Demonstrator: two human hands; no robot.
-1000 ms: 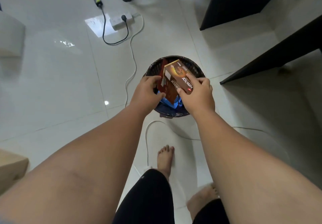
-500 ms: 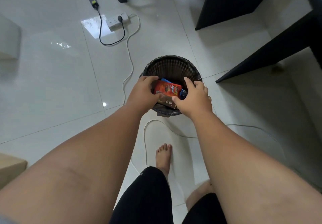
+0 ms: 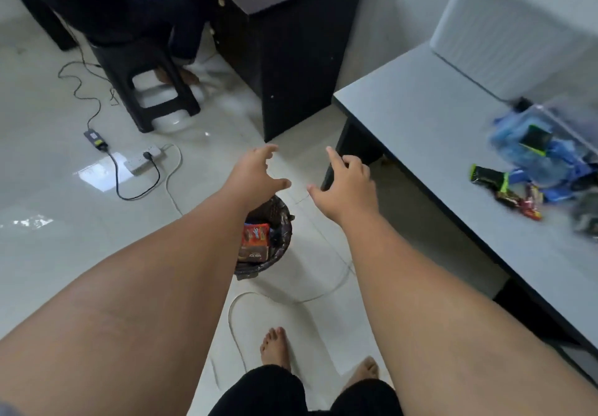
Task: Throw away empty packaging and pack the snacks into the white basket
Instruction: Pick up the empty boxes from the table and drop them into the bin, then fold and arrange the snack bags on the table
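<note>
**Both hands empty above the bin**

The left hand (image 3: 254, 176) and the right hand (image 3: 344, 185) are hovering apart over the floor, fingers spread and loosely curled, gripping nothing. The left forearm is crossing over the near rim of the bin (image 3: 284, 221), which is sitting on the pale tiles between the two arms. Inside the bin a red wrapper (image 3: 256, 233) is lying on top of a brown box (image 3: 254, 255), both partly hidden by the arm.

To the right, a grey table (image 3: 420, 124) is holding the snacks (image 3: 504, 189): a black and green pack, small red wrappers and blue packets, blurred and bunched near the right edge of the view. A clear bag or container is lying among them; whether it is the basket is impossible to tell.

On the floor to the left, a power strip (image 3: 142, 160) is lying with a black cable plugged into it, near a black stool (image 3: 145, 75). A white cable (image 3: 259, 296) is curling past the bare feet (image 3: 275, 347) at the bottom.
</note>
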